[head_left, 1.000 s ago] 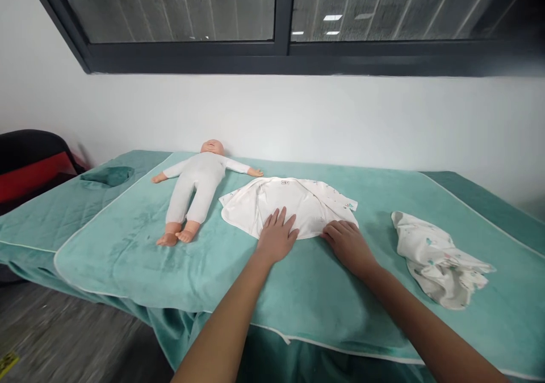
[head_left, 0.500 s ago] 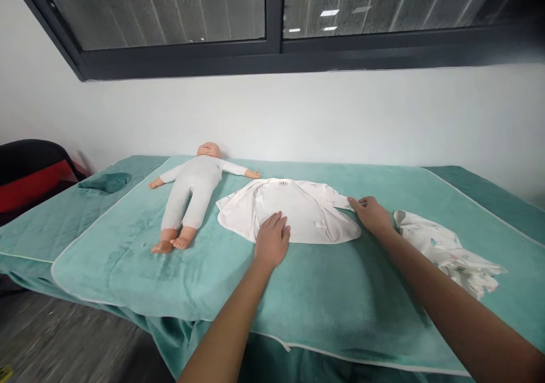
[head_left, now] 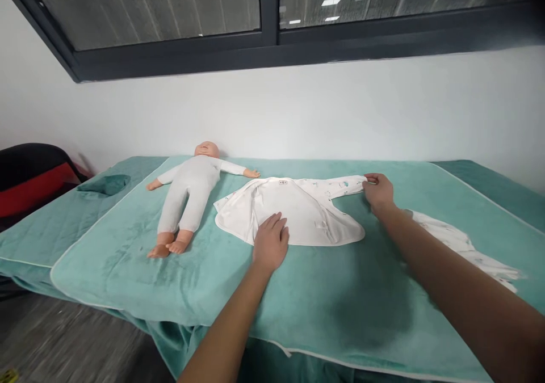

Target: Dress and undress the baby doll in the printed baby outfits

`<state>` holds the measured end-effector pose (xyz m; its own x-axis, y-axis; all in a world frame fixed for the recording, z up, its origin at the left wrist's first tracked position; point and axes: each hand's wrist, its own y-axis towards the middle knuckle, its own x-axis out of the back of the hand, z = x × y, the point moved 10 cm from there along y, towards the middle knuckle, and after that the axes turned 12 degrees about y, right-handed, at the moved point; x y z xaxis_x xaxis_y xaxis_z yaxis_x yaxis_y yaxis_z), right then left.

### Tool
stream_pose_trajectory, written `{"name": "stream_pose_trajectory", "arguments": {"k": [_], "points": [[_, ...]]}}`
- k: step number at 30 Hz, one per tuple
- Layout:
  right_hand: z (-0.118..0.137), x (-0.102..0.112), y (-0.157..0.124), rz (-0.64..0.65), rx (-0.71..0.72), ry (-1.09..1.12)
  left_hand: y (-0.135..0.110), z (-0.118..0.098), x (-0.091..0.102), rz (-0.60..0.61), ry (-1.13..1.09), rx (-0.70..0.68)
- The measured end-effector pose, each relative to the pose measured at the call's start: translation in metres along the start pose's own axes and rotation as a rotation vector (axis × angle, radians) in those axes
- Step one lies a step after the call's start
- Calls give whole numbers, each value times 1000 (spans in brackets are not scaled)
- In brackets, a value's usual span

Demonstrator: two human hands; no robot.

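clamped on the shirt's sleeve end with the right hand, pinching it between thumb and fingers, sleeve stretched outward. laid palm down on the shirt's lower middle with the left hand, unclenched, fingers extended. spread flat near the middle of the sheet, with plush green running from hem to white-piped front edge. to the left, a doll on its back, one arm reaching near the shirt. to the right, a crumpled cloth, partly hidden by the right forearm. behind, a white wall under a dark-framed window; at lower left, grey floor.
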<state>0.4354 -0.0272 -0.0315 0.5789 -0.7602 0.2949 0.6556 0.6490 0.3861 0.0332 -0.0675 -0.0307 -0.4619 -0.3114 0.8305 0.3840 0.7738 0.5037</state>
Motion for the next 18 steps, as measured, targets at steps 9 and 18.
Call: {"name": "stream_pose_trajectory", "arguments": {"k": [9, 18], "points": [[51, -55, -44, 101, 266, -234, -2, 0, 1, -21, -22, 9], [130, -224, -136, 727, 464, -470, -2, 1, 0, -3, -53, 23]]}}
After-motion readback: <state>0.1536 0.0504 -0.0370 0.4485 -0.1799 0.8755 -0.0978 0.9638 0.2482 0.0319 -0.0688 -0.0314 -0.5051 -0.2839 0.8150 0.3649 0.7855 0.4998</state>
